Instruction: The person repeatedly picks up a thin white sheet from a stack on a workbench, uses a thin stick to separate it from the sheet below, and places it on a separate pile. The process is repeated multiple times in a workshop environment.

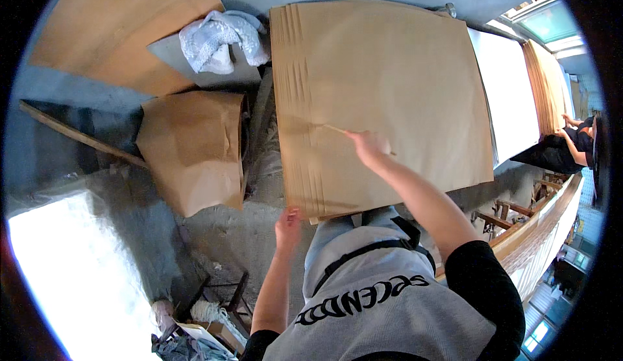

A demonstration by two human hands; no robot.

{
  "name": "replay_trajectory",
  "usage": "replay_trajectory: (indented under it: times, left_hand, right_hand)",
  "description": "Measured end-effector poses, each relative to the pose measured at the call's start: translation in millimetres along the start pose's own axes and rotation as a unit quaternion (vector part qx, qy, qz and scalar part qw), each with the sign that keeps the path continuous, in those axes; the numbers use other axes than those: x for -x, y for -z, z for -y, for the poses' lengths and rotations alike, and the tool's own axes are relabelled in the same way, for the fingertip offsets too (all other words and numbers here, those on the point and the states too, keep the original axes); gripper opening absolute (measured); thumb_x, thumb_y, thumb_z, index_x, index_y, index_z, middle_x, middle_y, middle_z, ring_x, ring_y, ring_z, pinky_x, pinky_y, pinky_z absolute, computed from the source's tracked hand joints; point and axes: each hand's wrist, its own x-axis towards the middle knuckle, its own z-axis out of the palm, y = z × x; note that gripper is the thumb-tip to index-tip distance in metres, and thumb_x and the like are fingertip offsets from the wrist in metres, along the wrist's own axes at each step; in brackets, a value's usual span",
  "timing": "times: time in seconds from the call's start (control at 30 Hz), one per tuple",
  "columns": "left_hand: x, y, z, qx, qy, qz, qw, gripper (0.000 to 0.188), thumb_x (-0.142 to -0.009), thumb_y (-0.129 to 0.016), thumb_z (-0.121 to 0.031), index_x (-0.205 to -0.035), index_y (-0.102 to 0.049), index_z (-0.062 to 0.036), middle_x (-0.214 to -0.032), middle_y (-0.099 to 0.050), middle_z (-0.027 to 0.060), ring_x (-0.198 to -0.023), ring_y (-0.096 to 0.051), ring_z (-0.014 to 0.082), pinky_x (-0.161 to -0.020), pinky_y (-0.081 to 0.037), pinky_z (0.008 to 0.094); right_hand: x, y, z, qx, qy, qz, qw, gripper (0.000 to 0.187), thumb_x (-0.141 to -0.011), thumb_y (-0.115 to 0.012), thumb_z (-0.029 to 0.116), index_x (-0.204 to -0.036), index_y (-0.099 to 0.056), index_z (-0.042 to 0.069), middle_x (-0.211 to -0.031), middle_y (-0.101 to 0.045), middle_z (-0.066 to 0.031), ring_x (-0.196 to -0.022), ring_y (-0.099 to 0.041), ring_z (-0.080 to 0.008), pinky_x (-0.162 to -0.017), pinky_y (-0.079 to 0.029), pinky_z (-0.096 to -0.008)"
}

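A stack of large brown paper sheets point(396, 88) lies in front of me, its left edges fanned out in narrow overlapping steps. My right hand point(373, 147) is closed around a thin wooden stick point(334, 129) held low over the top sheet. The stick's tip points left, toward the stepped edges; I cannot tell whether it touches the paper. My left hand point(288, 227) is at the near left corner of the stack with its fingers curled in. Whether a sheet corner is between those fingers is too small to make out.
Left of the stack are a folded brown paper piece point(188, 147), a crumpled white cloth point(220, 40), a leaning brown board point(123, 30) and a wooden pole point(84, 134). To the right are a white sheet point(506, 95), more brown paper point(545, 88), a co-worker's hands point(566, 127) and a wooden frame point(538, 231).
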Motion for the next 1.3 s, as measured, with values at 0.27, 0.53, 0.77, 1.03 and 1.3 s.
replay_trajectory:
  times: [0.27,0.53,0.77,1.03,1.3]
  left_hand:
    - [-25.2,-0.1,-35.0,0.218,0.115,0.007,0.969,0.011,-0.085,-0.051,-0.012,-0.093,-0.053,-0.0051,-0.078,-0.057,0.0041,-0.069,-0.055,0.0117,-0.059,-0.046,0.0242]
    - [-55.8,-22.3,-55.1,0.251,0.105,0.010,0.962,0.017,-0.084,-0.053,-0.012,-0.100,-0.050,-0.0068,-0.091,-0.054,0.0047,-0.079,-0.055,0.0127,-0.065,-0.049,0.0271]
    - [-78.0,-49.7,-72.3,0.183,0.088,-0.004,0.979,0.022,-0.082,-0.054,-0.014,-0.101,-0.047,-0.0088,-0.095,-0.051,0.0028,-0.089,-0.051,0.0142,-0.072,-0.046,0.0312]
    - [-81.0,-55.1,-78.1,0.140,0.158,0.070,0.975,0.024,-0.084,-0.051,-0.027,-0.101,-0.047,-0.0112,-0.090,-0.052,-0.0005,-0.081,-0.051,0.0111,-0.066,-0.044,0.0278]
    - [-18.1,-52.5,-65.8,0.271,0.218,0.147,0.926,0.042,-0.082,-0.053,-0.036,-0.116,-0.040,-0.0151,-0.107,-0.051,0.0015,-0.093,-0.050,0.0133,-0.075,-0.042,0.0284]
  right_hand:
    - [-2.6,14.6,36.6,0.031,-0.013,0.079,0.996,0.034,-0.084,-0.039,0.014,-0.111,-0.054,0.030,-0.083,-0.061,-0.0070,-0.073,-0.061,-0.0271,-0.060,-0.048,-0.0395]
    - [16.0,34.6,45.8,0.096,0.007,0.112,0.989,0.035,-0.083,-0.041,0.012,-0.112,-0.054,0.028,-0.084,-0.062,-0.0084,-0.074,-0.061,-0.0263,-0.061,-0.049,-0.0404]
    - [25.6,1.4,10.9,0.063,0.014,0.075,0.995,0.037,-0.080,-0.043,0.010,-0.109,-0.056,0.028,-0.082,-0.062,-0.0103,-0.073,-0.061,-0.0264,-0.059,-0.049,-0.0393]
    - [40.6,5.6,-18.1,0.009,-0.017,0.089,0.996,0.034,-0.081,-0.043,0.013,-0.108,-0.056,0.029,-0.082,-0.062,-0.0101,-0.075,-0.061,-0.0273,-0.059,-0.048,-0.0409]
    - [107.5,-1.4,-165.4,-0.486,-0.135,-0.006,0.864,0.021,-0.082,-0.053,0.022,-0.099,-0.060,0.011,-0.065,-0.057,-0.0019,-0.053,-0.049,-0.0132,-0.049,-0.040,-0.0287]
